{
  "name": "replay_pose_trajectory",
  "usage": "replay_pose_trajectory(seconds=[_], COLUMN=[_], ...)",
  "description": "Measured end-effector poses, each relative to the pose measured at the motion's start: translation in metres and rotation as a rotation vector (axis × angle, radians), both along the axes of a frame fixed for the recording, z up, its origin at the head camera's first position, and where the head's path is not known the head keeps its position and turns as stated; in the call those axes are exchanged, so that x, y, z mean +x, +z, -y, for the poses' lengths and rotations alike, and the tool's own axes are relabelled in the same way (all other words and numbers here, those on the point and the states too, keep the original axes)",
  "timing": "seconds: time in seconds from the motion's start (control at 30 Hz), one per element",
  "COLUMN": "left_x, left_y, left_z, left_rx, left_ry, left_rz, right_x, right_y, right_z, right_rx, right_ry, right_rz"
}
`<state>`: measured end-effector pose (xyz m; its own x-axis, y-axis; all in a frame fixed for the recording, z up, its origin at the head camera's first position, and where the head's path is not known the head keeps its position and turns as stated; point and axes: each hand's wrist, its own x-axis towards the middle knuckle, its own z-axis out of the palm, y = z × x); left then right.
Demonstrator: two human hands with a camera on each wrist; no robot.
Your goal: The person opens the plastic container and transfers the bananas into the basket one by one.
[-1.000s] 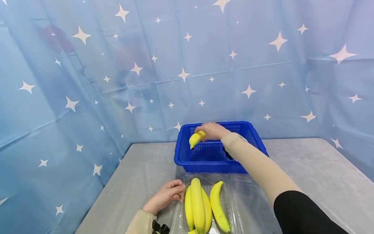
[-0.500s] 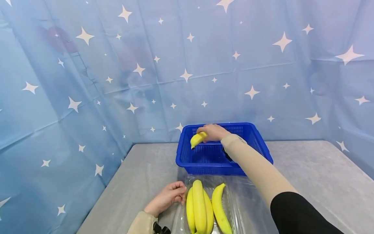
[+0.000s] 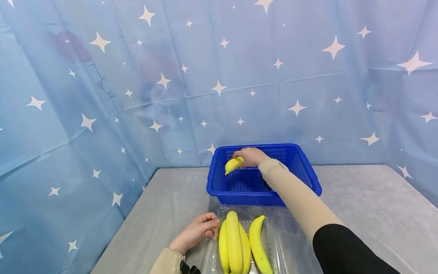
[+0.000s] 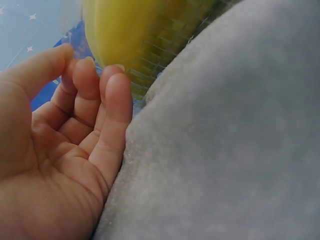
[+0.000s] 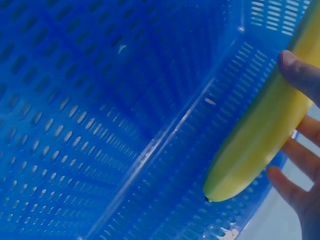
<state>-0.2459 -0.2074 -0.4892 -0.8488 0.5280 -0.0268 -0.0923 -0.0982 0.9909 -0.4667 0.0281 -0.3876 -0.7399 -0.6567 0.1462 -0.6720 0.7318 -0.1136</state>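
My right hand [image 3: 252, 157] grips a yellow banana [image 3: 234, 164] over the blue plastic basket [image 3: 253, 198]. In the right wrist view the banana [image 5: 260, 135] slants down, its dark tip low, between the thumb and the fingers. My left hand [image 3: 197, 230] pinches the left edge of a clear plastic container [image 3: 278, 251]. In the left wrist view the left hand [image 4: 75, 135] has thumb and fingertips together at that edge, partly hidden. Inside the container lie a bunch of bananas [image 3: 234, 243] and a single banana [image 3: 258, 243] to its right.
The basket stands at the back of the grey table [image 3: 164, 205], just behind the container. A clear plastic lid [image 3: 297, 243] extends to the right of the container, under my right arm. A blue star-patterned curtain [image 3: 191, 95] hangs behind the table.
The head view has shifted slightly. My right hand, still holding the banana over the basket, sits marginally lower and further right in view. The left hand stays at the container's edge.
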Motion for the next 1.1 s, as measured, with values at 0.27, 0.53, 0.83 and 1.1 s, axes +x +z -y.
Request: replay_pose_trajectory(seconds=[0.27, 0.53, 0.83, 1.1], left_x=[-0.001, -0.001, 0.000, 0.000], left_y=[-0.002, -0.004, 0.002, 0.001], left_z=[0.001, 0.001, -0.001, 0.000], left_rx=[0.004, 0.004, -0.020, -0.010], left_ry=[-0.006, -0.010, 0.003, 0.001], left_rz=[-0.005, -0.005, -0.002, 0.005], right_x=[-0.003, 0.001, 0.003, 0.008], right_y=[-0.010, -0.013, -0.012, -0.010], right_z=[0.004, 0.005, 0.006, 0.009], right_rx=[0.121, 0.164, 0.190, 0.217], right_ry=[0.006, 0.018, 0.026, 0.013], right_rz=[-0.062, -0.105, -0.029, 0.051])
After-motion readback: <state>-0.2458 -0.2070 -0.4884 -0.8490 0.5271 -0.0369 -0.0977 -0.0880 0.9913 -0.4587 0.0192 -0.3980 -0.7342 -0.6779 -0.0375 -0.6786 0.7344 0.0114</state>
